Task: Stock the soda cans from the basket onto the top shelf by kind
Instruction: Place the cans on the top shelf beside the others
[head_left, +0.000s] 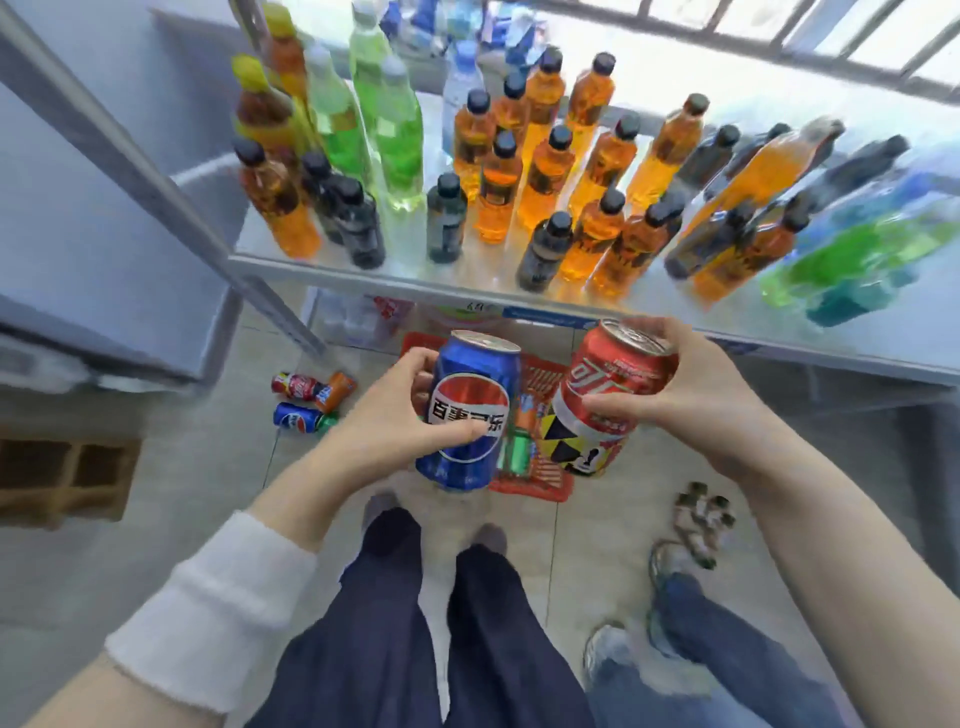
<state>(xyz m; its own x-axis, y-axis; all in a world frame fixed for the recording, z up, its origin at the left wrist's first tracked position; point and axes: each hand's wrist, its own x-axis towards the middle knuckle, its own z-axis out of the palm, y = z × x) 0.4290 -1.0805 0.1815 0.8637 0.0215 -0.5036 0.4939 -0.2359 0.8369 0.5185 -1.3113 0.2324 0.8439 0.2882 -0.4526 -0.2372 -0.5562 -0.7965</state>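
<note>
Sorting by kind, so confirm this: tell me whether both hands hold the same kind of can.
No: the left hand holds a blue can, while the right hand holds a red can.

Orange drink bottles (545, 176) stand crowded in rows, with green bottles (395, 135) just behind and left of them and dark bottles (358, 223) at their front left. Well below the orange drink bottles, a wooden crate (62, 473) sits at far left on the tiled floor (218, 467), and a grey sneaker (613, 654) shows at lower right.
</note>
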